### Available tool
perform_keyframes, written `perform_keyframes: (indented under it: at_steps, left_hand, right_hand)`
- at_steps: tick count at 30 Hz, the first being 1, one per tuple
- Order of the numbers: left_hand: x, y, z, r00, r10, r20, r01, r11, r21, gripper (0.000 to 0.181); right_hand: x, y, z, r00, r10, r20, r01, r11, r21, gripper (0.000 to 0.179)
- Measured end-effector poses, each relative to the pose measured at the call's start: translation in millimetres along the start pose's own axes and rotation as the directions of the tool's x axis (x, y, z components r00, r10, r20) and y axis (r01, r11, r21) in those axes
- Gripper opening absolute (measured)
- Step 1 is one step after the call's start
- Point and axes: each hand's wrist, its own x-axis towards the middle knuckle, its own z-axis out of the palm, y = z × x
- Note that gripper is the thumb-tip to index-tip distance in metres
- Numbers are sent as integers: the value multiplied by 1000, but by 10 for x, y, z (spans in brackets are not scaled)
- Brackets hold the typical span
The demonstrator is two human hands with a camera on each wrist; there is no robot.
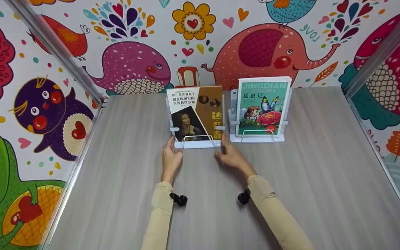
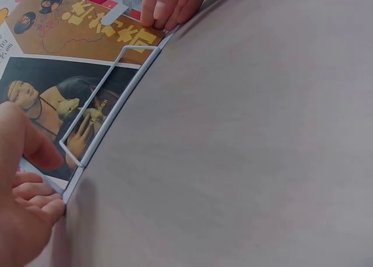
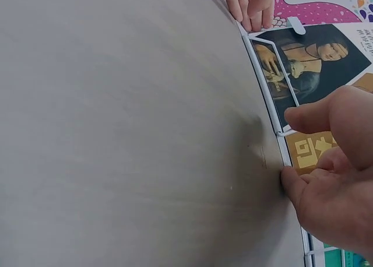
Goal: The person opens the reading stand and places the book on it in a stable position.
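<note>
A white book stand (image 1: 198,143) holds a brown-and-white book (image 1: 194,114) with a painted portrait on its cover, leaning back behind a wire bar (image 2: 109,74). My left hand (image 1: 171,159) holds the stand's lower left corner, fingers curled at its edge and thumb raised in front of the cover. At the opposite corner, my right hand (image 1: 235,157) holds the base edge, its thumb (image 3: 312,116) standing off near the wire bar. Fingers of both hands are partly hidden by the stand and palms.
Close on the right, a second white stand (image 1: 257,138) carries a green book (image 1: 261,107) with a butterfly on its cover. A wood-grain table (image 1: 123,166) lies beneath. Behind rises a wall (image 1: 193,45) printed with cartoon animals, and metal-edged side panels (image 1: 71,173) flank the table.
</note>
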Motion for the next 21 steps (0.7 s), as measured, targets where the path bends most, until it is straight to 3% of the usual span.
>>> perform_keyframes:
  at_steps: [6,21]
  left_hand:
    - [36,-35,25,1000,19,1,-19,1000,3,61]
    - [68,-11,-23,1000,1,16,-1,1000,-24,63]
  right_hand:
    - [8,18,21,998,-43,-50,42,999,-21,85]
    - [35,-23,47,998,-40,-54,41,999,4,87]
